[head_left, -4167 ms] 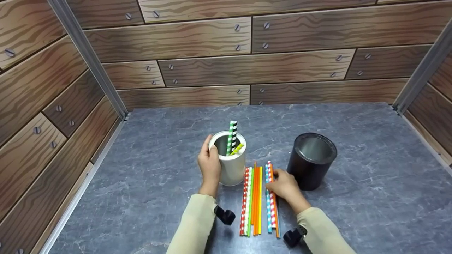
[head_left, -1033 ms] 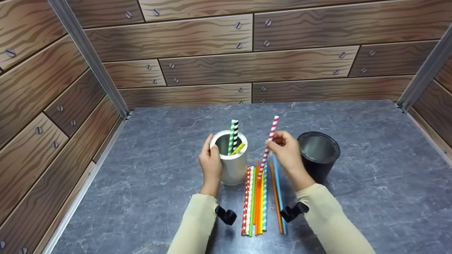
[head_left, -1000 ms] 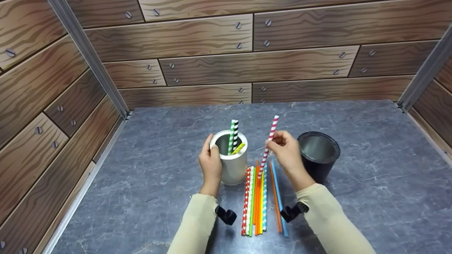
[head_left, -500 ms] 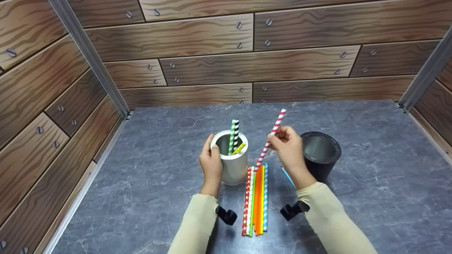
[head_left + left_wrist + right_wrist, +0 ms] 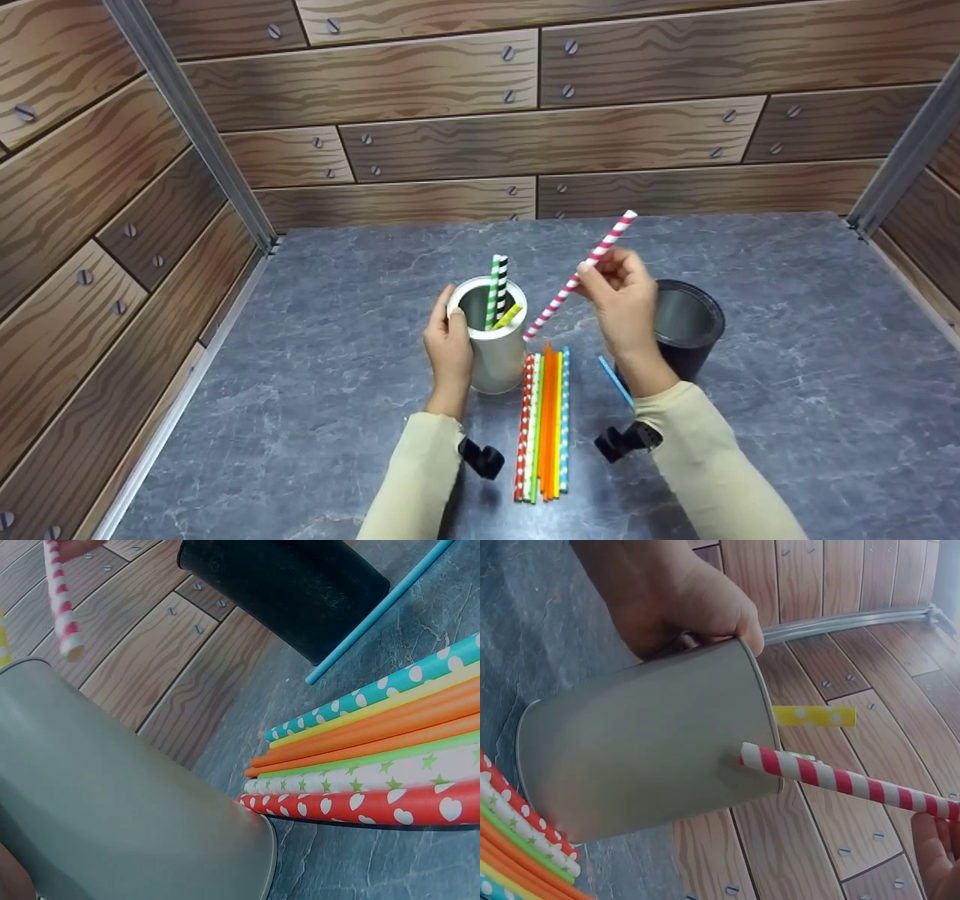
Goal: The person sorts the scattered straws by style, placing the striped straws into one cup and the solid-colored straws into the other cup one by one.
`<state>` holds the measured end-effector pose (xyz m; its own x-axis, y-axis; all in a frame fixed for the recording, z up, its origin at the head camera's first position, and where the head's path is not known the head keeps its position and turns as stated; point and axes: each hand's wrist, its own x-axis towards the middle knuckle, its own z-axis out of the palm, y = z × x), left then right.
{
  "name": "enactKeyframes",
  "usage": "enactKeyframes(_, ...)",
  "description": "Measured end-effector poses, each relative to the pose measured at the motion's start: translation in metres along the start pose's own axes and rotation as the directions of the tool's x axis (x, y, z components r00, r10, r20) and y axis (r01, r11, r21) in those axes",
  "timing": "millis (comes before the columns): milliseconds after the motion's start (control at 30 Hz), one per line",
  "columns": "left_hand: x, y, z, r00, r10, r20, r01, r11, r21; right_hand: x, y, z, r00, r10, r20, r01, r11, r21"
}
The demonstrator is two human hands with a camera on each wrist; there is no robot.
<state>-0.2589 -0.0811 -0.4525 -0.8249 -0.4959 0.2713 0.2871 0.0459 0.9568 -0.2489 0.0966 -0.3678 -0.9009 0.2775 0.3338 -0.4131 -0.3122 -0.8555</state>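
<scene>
My left hand (image 5: pixel 448 349) grips the off-white cylindrical cup (image 5: pixel 496 366), its thumb over the near rim. A green-striped straw (image 5: pixel 492 292), a black-striped straw (image 5: pixel 502 283) and a short-showing yellow dotted straw (image 5: pixel 508 316) stand in the cup. My right hand (image 5: pixel 624 307) pinches a red-and-white striped straw (image 5: pixel 559 301) between thumb and fingers, in the air right of the cup. That straw slants, its lower end close to the cup's side, below the rim. In the right wrist view the straw's end (image 5: pixel 756 755) overlaps the cup wall.
A row of several coloured straws (image 5: pixel 544 427) lies side by side on the grey marbled table (image 5: pixel 337 375), right of the off-white cup. A black cup (image 5: pixel 686 346) stands behind my right wrist. A blue straw (image 5: pixel 615 380) lies near it, partly hidden by my arm.
My right hand has taken the red-striped straw from the table, lifted it and tilted it, now higher and further right. The blue dotted straw has joined the row. The left hand stays on the cup.
</scene>
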Motion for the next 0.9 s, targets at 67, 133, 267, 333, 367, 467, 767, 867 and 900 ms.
enactKeyframes(67,0.000,0.000,0.000,1.000,-0.003,-0.001,0.003,1.000,-0.005,-0.001,-0.001,0.002,0.999,-0.033,0.001,0.033,0.999,0.030)
enactKeyframes(133,0.000,0.000,0.000,1.000,-0.009,-0.001,0.009,1.000,-0.004,-0.003,-0.001,0.003,0.998,-0.061,-0.003,0.061,0.997,0.054)
enactKeyframes(267,-0.001,0.000,0.000,1.000,-0.019,0.002,0.019,1.000,0.004,-0.005,-0.002,0.005,0.995,-0.088,-0.041,0.092,0.990,0.110)
enactKeyframes(333,-0.001,0.001,0.001,1.000,-0.018,-0.001,0.018,1.000,0.008,-0.005,-0.002,0.005,0.993,-0.096,-0.066,0.105,0.984,0.143)
enactKeyframes(367,-0.001,0.001,0.001,1.000,-0.014,-0.001,0.014,1.000,0.009,-0.005,-0.002,0.006,0.992,-0.102,-0.074,0.113,0.981,0.156)
enactKeyframes(467,0.000,0.001,0.001,1.000,-0.006,-0.003,0.006,1.000,0.012,-0.006,0.000,0.007,0.989,-0.120,-0.081,0.133,0.975,0.181)
enactKeyframes(767,0.000,0.001,0.000,1.000,0.003,-0.005,-0.003,1.000,0.010,-0.022,0.025,0.013,0.986,-0.167,0.008,0.166,0.985,0.034)
enactKeyframes(867,0.000,0.001,0.000,1.000,0.016,-0.008,-0.016,1.000,0.011,-0.028,0.035,0.015,0.977,-0.204,0.064,0.209,0.975,-0.072)
enactKeyframes(900,0.000,0.001,0.000,1.000,0.020,-0.009,-0.020,1.000,0.012,-0.029,0.039,0.015,0.974,-0.213,0.080,0.221,0.969,-0.111)
